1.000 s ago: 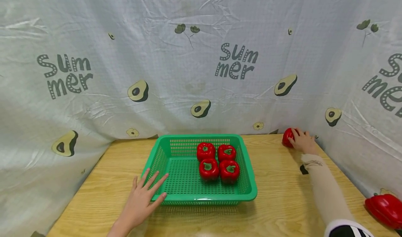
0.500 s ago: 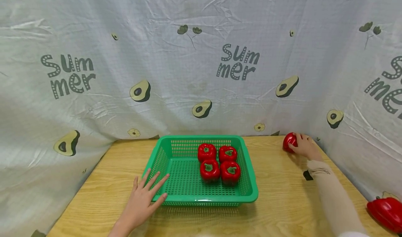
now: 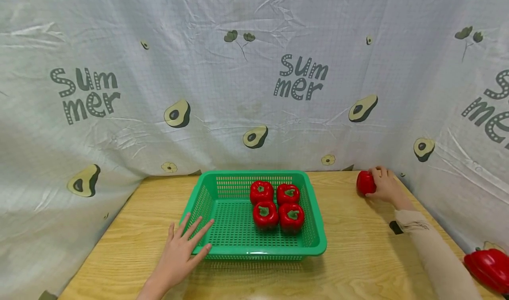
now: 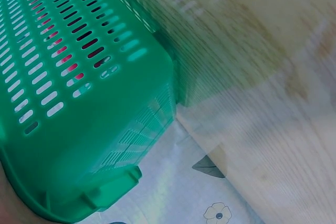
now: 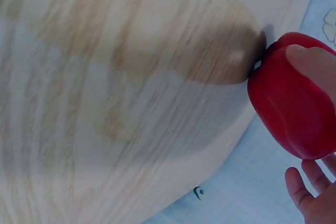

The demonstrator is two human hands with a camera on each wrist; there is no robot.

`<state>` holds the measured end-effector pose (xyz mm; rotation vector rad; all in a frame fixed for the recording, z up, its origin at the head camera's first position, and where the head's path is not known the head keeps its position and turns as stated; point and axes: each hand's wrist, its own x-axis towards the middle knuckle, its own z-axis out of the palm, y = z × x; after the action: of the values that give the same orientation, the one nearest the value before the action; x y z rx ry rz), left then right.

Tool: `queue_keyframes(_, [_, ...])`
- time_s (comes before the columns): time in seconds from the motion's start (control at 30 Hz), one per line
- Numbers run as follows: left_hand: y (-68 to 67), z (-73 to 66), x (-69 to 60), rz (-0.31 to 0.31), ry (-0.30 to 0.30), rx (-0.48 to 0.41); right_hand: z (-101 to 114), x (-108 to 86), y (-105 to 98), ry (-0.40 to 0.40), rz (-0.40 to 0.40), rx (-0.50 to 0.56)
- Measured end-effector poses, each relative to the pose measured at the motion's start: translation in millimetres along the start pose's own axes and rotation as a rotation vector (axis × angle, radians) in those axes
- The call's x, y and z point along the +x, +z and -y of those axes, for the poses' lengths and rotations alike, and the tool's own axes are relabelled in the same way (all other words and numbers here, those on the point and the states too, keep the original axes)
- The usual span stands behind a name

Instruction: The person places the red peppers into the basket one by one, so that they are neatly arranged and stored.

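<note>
A red bell pepper (image 3: 363, 183) is at the far right of the table, held by my right hand (image 3: 385, 187). In the right wrist view, the thumb lies across that pepper (image 5: 291, 100), with fingers of the right hand (image 5: 319, 200) at its other side. Several red peppers (image 3: 265, 215) stand grouped in the right half of a green basket (image 3: 254, 251). My left hand (image 3: 176, 253) rests with spread fingers over the basket's front left corner. The left wrist view shows the slotted outside of the basket (image 4: 115, 106) close up.
Another red pepper (image 3: 488, 269) lies at the right edge, on its side. A small black patch (image 3: 396, 227) is on the table (image 3: 350, 264) below the right hand. Printed cloth (image 3: 214, 114) hangs behind and at both sides.
My right hand has shifted slightly, its forearm lower and further right, and the pepper under it has turned and moved a little. The left hand keeps its place on the basket.
</note>
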<state>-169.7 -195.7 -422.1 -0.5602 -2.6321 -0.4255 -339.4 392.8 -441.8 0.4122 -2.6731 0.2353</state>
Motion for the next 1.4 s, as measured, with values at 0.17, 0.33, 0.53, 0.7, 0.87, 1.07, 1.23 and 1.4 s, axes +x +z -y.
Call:
queue_keyframes(0.17, [0.9, -0.1, 0.1, 0.0, 0.001, -0.007, -1.6, -6.3, 0.1, -0.057, -0.004, -0.025])
queue_keyframes(0.33, [1.0, 1.2, 0.1, 0.026, -0.017, -0.017, 11.5, -8.7, -10.0, -0.038, 0.047, -0.023])
queue_keyframes(0.53, [0.7, 0.7, 0.2, 0.053, -0.032, -0.029, 17.0, -9.5, -11.3, 0.054, 0.125, -0.039])
queue_keyframes(0.7, [1.1, 1.3, 0.3, 0.038, -0.021, -0.022, 17.5, -8.9, -10.9, 0.099, 0.153, -0.015])
queue_keyframes(0.87, [1.0, 2.4, 0.9, 0.034, -0.015, -0.016, 16.7, -8.4, -10.6, 0.101, 0.169, -0.018])
queue_keyframes(1.07, [0.8, 3.6, 2.5, 0.046, -0.022, -0.019, 21.2, -8.0, -13.0, 0.099, 0.201, -0.007])
queue_keyframes(1.23, [1.7, 3.3, 2.4, 0.028, -0.011, 0.001, 24.7, -7.3, -14.3, 0.09, 0.194, 0.001])
queue_keyframes(1.4, [1.3, 2.8, 2.7, 0.023, -0.006, 0.001, 31.0, -6.8, -15.6, 0.088, 0.189, 0.008])
